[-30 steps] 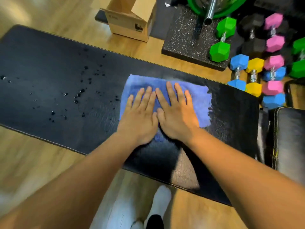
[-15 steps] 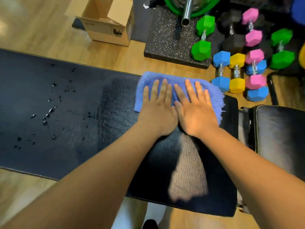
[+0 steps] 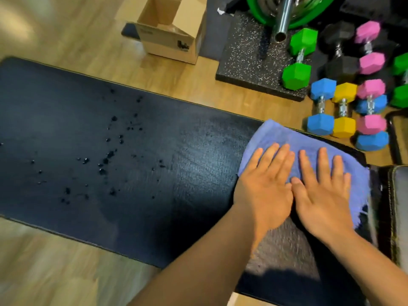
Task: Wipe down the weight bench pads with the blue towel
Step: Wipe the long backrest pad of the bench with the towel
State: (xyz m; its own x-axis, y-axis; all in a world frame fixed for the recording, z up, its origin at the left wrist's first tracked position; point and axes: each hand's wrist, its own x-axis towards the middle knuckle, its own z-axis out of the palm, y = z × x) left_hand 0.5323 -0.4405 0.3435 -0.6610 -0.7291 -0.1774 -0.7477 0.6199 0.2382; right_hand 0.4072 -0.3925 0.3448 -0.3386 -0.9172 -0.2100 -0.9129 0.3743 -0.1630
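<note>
Blue terry towel lies flat at right of frame, on the right end of the long black vinyl pad. Your left hand and right hand press it side by side, fingers straight. Water droplets centre-left.

The towel under the left hand is periwinkle blue; the bench pad left of it is black, grainy, droplet-spotted. Past the right hand sit a blue dumbbell, yellow dumbbell and white-speckled black mat.
</note>
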